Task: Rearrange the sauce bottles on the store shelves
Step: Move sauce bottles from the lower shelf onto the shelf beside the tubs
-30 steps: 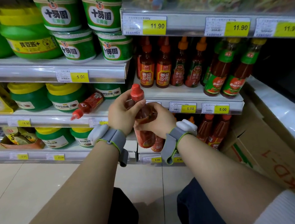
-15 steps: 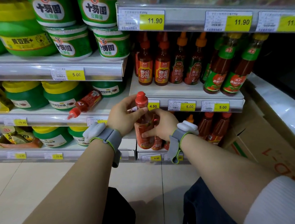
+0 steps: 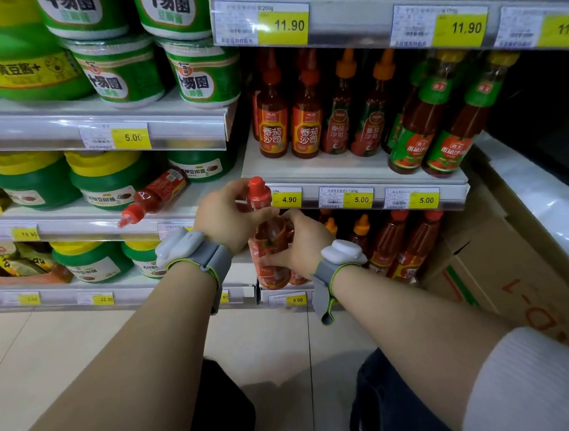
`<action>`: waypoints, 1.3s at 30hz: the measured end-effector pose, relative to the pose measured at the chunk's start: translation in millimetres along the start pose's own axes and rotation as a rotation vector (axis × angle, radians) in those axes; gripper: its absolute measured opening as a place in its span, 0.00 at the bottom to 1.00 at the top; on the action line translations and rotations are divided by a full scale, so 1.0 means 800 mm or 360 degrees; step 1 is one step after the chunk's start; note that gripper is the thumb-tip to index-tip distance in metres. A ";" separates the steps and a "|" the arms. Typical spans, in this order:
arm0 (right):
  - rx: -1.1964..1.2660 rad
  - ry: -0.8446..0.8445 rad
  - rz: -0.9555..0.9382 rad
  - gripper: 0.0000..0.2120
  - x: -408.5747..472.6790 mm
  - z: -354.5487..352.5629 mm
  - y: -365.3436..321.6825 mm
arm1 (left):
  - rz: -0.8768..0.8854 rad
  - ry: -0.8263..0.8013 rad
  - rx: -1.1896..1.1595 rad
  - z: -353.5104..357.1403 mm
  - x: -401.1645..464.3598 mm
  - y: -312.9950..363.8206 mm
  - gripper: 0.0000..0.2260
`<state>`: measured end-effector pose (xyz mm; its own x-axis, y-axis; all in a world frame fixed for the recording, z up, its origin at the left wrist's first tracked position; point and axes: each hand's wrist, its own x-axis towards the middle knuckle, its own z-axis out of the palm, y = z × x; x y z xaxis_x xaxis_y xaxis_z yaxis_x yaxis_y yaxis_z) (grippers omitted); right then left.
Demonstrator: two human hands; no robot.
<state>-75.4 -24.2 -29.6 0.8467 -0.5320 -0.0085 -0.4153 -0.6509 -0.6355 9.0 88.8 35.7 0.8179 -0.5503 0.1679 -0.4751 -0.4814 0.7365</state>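
Red-capped sauce bottle (image 3: 267,237) upright in front of the lower shelf, gripped at neck and body. Second red bottle (image 3: 157,196) lies on its side on the left middle shelf, cap over the edge. Other bottles (image 3: 306,124) stand upright in rows

Both forearms reach forward from the bottom corners and come together near the middle, each bare up to a pushed-back white sleeve. Each wrist carries a grey band with a white device on top. The left hand (image 3: 225,217) is the higher one; its fingers (image 3: 239,188) curl toward the thumb and pinch the neck of a red sauce bottle (image 3: 268,251) just under the cap. The right hand (image 3: 300,245) is lower and just beside the left, its back toward the camera, and its fingers wrap around the bottle's body. The two hands nearly touch.
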 end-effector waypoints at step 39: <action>0.0106 -0.0024 0.0070 0.23 0.024 0.069 0.059 | -0.0066 -0.0419 0.0606 0.072 0.025 -0.059 0.19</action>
<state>-60.5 -35.3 -102.6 0.8333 -0.5508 -0.0485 -0.4294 -0.5894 -0.6843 29.3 61.2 -33.2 0.7521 -0.6559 -0.0651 -0.5691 -0.6960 0.4378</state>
